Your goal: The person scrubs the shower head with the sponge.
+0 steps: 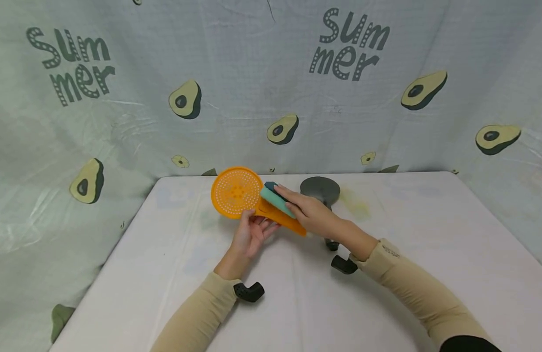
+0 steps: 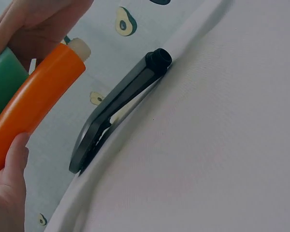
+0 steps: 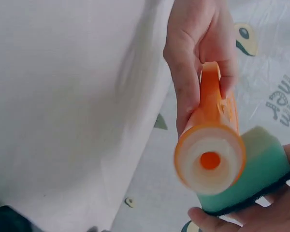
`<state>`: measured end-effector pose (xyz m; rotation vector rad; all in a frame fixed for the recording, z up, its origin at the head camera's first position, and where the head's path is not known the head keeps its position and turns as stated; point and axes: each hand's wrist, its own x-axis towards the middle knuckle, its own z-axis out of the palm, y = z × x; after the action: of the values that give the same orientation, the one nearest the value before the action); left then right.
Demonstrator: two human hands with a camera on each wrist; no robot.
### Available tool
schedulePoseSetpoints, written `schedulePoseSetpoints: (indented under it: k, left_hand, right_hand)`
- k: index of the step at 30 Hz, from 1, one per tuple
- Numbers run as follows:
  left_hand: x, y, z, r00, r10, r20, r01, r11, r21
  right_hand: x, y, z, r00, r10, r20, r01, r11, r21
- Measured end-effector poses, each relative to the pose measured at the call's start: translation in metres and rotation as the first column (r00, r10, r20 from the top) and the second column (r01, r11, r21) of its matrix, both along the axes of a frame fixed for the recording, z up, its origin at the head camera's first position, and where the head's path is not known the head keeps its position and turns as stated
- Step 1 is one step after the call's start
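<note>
My left hand (image 1: 249,237) holds an orange shower head (image 1: 237,193) above the table, gripping it where the round face joins the handle. The perforated face is turned toward the head camera, and the handle slants down to the right. In the right wrist view, the open pale end of the handle (image 3: 210,159) points at the camera. My right hand (image 1: 316,215) grips a green sponge (image 1: 277,198) with a dark scouring layer. Its soft green side lies against the handle (image 2: 43,96), with the fingers over the dark layer.
A dark grey shower head (image 1: 320,189) lies on the white-covered table (image 1: 262,318) behind my right hand, its handle toward me. Black wrist camera mounts (image 1: 249,292) stick out from both sleeves. A hanging sheet (image 1: 244,58) printed with avocados borders the table's back and sides.
</note>
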<state>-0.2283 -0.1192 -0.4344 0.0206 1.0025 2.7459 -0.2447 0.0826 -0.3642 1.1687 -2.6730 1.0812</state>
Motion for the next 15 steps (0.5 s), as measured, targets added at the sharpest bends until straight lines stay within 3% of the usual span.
schedulePoseSetpoints:
  k: [8,15]
  left_hand:
    - [0.002,0.001,0.003,0.999,-0.003,-0.043,0.003,1.000,-0.010]
    - [0.002,0.000,0.004,0.998,0.060,-0.035,-0.062,0.997,-0.045]
  right_hand:
    - [-0.002,-0.007,0.007,0.999,-0.047,-0.017,0.047,0.999,-0.012]
    - [0.002,0.005,0.000,0.998,0.057,-0.030,-0.056,0.997,0.055]
